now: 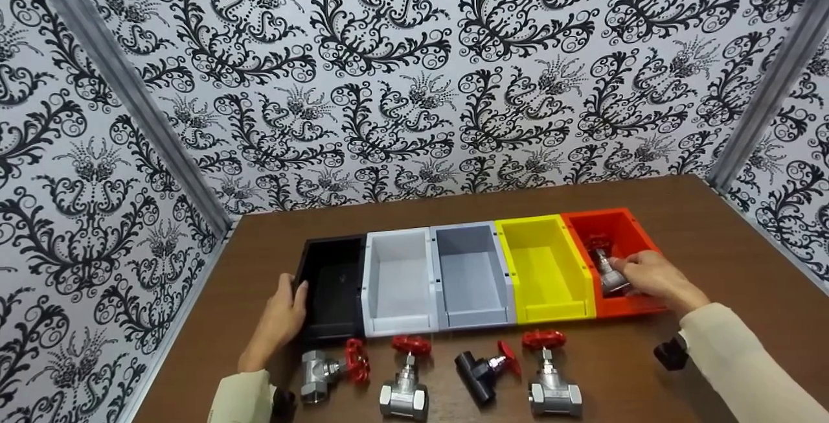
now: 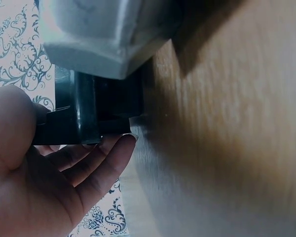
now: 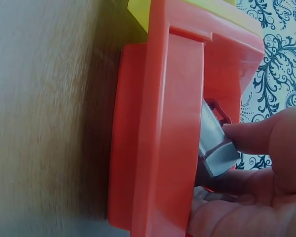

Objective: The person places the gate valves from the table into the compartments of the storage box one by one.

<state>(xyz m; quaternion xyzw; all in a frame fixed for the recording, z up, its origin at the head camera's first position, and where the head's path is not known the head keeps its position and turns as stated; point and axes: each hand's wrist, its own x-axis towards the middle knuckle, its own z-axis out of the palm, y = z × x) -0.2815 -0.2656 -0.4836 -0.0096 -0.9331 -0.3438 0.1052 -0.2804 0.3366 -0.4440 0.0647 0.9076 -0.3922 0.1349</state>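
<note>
At the right end of a row of joined bins, my right hand reaches into the red bin. Its thumb and fingers grip the metal body of a gate valve, whose red handwheel points toward the bin's back. The right wrist view shows the valve's hex end between thumb and fingers, just behind the red front wall. At the opposite end, my left hand holds the side wall of the black bin. In the left wrist view, thumb and fingers lie on either side of that black wall.
A white bin, a grey bin and a yellow bin stand between. Before the row lie silver valves with red handwheels and a dark valve with a red handle. Patterned walls enclose the brown table.
</note>
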